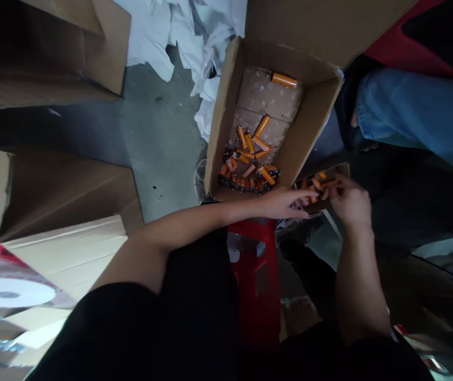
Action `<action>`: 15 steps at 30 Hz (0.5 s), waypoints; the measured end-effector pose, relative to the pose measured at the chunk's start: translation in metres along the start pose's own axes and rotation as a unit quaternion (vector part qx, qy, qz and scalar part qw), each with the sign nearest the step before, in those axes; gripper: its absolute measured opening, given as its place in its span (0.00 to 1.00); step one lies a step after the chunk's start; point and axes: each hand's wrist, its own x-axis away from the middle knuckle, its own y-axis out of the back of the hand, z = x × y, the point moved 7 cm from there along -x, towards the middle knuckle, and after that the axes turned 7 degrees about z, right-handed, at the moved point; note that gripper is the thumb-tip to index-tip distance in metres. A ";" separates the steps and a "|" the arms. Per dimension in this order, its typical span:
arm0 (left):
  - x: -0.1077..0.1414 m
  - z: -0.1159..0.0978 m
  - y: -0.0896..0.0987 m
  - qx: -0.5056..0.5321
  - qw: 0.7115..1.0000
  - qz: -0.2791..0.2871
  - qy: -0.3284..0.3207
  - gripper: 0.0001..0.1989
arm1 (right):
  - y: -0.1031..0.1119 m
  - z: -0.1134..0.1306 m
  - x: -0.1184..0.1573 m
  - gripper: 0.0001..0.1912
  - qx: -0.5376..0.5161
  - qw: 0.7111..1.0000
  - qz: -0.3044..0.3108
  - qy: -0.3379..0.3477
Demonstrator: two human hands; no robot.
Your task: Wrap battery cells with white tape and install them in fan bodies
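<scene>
A large open carton [315, 124] stands beside a smaller box [343, 170]. At the smaller box, the left hand [284, 203] holds thumb and fingers apart; the right hand [351, 200] bends its fingers by orange cylinders [284, 80], whether gripping one I cannot tell. Cylinders lie in both containers.

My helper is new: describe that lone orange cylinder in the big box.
Find the large open cardboard box beside the crumpled white paper. Look at its far end. The orange cylinder lies there alone; the box's other cylinders lie toward its near end.
</scene>
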 end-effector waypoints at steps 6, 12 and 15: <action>0.179 -0.007 0.142 -0.206 0.866 -0.445 0.102 0.23 | -0.043 0.208 -0.013 0.27 -0.069 0.931 0.040 0.356; 0.201 0.054 0.155 -0.162 0.815 -0.545 0.112 0.38 | -0.138 0.284 -0.051 0.62 -0.009 0.920 0.085 0.382; 0.179 0.071 0.146 -0.174 0.830 -0.517 0.116 0.41 | -0.143 0.276 -0.052 0.53 -0.002 0.919 0.059 0.389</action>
